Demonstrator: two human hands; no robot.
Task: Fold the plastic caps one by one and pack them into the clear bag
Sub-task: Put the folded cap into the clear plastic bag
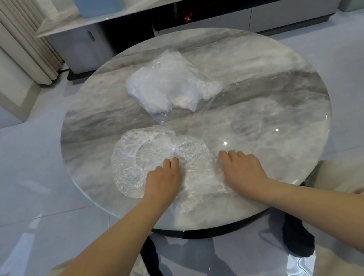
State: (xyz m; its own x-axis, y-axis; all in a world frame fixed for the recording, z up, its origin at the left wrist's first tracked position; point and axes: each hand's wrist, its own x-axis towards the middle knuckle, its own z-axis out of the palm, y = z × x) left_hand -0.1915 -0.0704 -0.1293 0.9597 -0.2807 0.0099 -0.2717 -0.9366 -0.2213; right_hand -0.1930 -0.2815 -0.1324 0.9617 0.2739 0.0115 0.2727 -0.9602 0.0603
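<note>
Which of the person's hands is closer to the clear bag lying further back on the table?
Left. The left hand lies almost straight below the clear bag, on the plastic cap; the right hand lies further off to the right.

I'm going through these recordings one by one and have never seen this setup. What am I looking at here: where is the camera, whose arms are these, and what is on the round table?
There is no machine here. The single picture comes from a wide-angle camera worn on a person's head, looking forward and down, so the two bare arms reaching in from the bottom are that person's own.

The left hand and the right hand both lie knuckles up on a crinkled plastic cap at the near edge of the round marble table. Their fingertips curl under, so a real grip cannot be confirmed. A second plastic cap, spread open with its elastic ring showing, lies just to the left and overlaps the first.

Further back sits the clear bag, already holding a whitish bundle, probably folded caps. Neither hand touches it.
</note>
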